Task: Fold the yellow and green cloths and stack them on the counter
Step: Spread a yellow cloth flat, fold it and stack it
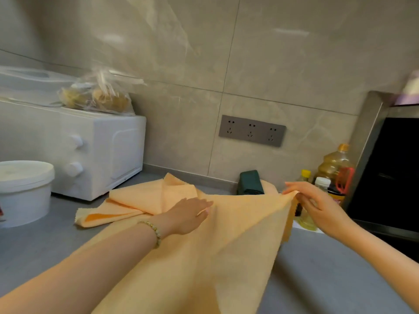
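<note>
Position: I am holding a pale yellow woven cloth (238,234) over the flat grey counter (328,279), directly in front of me.

Hands: my right hand (317,207) is pinching the cloth's raised far edge between thumb and fingers. My left hand (188,215) is lying on the fabric with fingers straight, pressing and gripping nothing.

Governing relation: the cloth is running from the pinched point, at the right rear, down and toward me, and is leaving the bottom of the view. Its long axis is therefore lying right-rear to near-left. The lifted edge is sitting at my right hand; the slack body is sitting under and beyond my left. I am judging that any fold will carry the right-hand edge across toward the left hand, which is serving as the anchor.

Condition: the fabric is hanging in long soft ridges from the pinch, not yet squared, with a finely notched edge showing below my right fingers.

Adjacent items: a loosely doubled heap of yellow fabric (136,200) is lying left of my left hand, near a boxy white countertop oven (102,155). I cannot tell whether it is a separate cloth. A dark green folded cloth (250,183) is resting against the wall, just behind the raised edge and nearer my right hand.
</note>
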Demonstrator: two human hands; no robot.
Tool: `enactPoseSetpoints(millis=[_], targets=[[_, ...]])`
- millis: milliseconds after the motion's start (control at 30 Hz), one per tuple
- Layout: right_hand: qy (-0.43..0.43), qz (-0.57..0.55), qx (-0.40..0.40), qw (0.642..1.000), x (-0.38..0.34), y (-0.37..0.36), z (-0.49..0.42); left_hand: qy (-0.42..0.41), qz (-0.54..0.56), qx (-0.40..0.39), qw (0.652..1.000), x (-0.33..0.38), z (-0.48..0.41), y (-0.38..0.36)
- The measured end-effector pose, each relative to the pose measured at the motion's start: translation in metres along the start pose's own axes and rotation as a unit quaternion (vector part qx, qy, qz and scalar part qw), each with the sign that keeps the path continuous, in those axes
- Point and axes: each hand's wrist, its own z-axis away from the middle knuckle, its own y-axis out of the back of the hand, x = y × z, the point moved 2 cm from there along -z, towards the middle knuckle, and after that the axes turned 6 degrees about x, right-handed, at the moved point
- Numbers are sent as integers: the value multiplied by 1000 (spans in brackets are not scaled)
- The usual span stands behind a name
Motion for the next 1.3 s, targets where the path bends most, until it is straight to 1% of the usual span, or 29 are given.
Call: enactPoseSetpoints(millis=[100, 167, 200, 267, 333, 367, 433, 467, 567, 633, 700, 767, 900, 933, 1000, 1067, 1133, 1167, 1200, 1267, 1300], targets=[[-54, 62, -49, 995, 29, 20, 45, -7, -55, -53, 997, 13, 4, -20], [-94, 92, -76, 988, 44, 30, 70, -7, -77, -75, 994, 17, 7, -32], [-118, 109, -105, 981, 50, 33, 78, -5, -85, -77, 993, 17, 7, -35], [-178, 138, -188, 956, 57, 33, 84, 3, -108, -78, 991, 16, 10, -39], [-201, 175, -248, 931, 55, 23, 76, 11, -129, -65, 990, 11, 13, -36], [-201, 192, -255, 926, 49, 16, 68, 13, -141, -53, 989, 7, 14, -33], [-176, 183, -253, 934, 29, -8, 45, 27, -167, -34, 985, -7, 17, -26], [-148, 170, -254, 941, 15, -26, 32, 40, -179, -28, 983, -17, 18, -23], [-61, 135, -264, 953, -25, -89, 0, 105, -211, -47, 971, -46, 24, -16], [-27, 134, -280, 950, -45, -139, -20, 144, -211, -67, 964, -64, 25, -17], [-2, 170, -298, 939, -59, -192, -43, 164, -207, -73, 962, -85, 22, -17], [2, 206, -305, 930, -65, -230, -61, 162, -213, -81, 960, -97, 14, -16], [6, 230, -318, 920, -66, -276, -98, 153, -282, -80, 944, -111, -4, 2], [0, 236, -295, 926, -67, -278, -106, 158, -284, -76, 943, -112, -8, 7], [-19, 236, -211, 948, -70, -279, -133, 167, -278, -32, 946, -121, -20, 23], [-36, 197, -117, 973, -77, -282, -166, 187, -282, 54, 939, -130, -31, 43], [-44, 155, -54, 986, -82, -290, -193, 220, -276, 134, 926, -135, -39, 59], [-51, 138, -53, 988, -82, -297, -201, 237, -269, 154, 921, -139, -43, 62], [-60, 114, -67, 989, -81, -306, -203, 258, -254, 154, 919, -141, -43, 62], [-81, 59, -142, 985, -72, -328, -195, 274, -190, 135, 933, -155, -50, 44], [-81, 56, -179, 979, -69, -334, -183, 270, -178, 121, 938, -161, -54, 30]])
